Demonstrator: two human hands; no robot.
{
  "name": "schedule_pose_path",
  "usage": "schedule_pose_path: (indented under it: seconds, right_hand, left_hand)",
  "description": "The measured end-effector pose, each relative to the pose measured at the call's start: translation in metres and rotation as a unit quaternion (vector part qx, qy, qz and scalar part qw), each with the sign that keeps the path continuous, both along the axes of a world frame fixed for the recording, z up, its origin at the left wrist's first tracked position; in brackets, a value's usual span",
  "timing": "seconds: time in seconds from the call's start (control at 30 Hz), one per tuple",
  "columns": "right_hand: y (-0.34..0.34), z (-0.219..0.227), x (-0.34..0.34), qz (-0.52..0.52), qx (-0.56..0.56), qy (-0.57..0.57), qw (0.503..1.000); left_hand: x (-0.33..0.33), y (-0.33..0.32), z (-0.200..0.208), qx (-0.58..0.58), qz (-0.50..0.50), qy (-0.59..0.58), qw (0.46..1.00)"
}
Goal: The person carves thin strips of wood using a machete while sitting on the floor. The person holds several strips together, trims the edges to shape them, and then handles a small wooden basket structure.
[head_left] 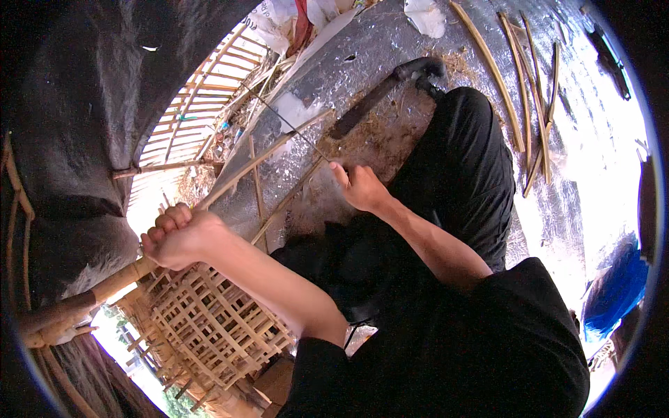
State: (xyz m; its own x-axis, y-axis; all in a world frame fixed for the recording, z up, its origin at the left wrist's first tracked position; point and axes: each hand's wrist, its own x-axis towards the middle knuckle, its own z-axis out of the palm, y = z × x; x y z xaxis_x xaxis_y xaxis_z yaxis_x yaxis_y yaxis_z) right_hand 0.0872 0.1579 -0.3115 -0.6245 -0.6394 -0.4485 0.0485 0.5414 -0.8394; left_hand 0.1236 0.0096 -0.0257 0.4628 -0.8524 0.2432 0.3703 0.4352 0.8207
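Hands [175, 235] well apart, bamboo strips [240, 175] between

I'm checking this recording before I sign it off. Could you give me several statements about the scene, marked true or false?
1. The left hand is spread flat. False: its fingers are curled.
2. A bamboo stick slants from the left hand toward the picture's upper right. True.
3. The dark blade is in the right hand. False: it lies on the silver sheet.
4. Several loose sticks lie at the upper right. True.
5. The blue cover is at the picture's left edge. False: it is at the right.
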Motion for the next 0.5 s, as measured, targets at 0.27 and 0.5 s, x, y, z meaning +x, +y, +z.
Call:
schedule_pose_path:
  seconds: [0.27,0.5]
  right_hand:
    - [0.013,0.007,-0.011,-0.050,0.027,-0.071,0.996]
    - [0.009,0.052,0.004,0.016,-0.088,0.026,0.996]
  left_hand:
    - [0.012,-0.013,-0.009,0.035,0.031,0.029,0.998]
    - [-0.004,-0.001,0.007,0.013,-0.005,0.024,1.000]
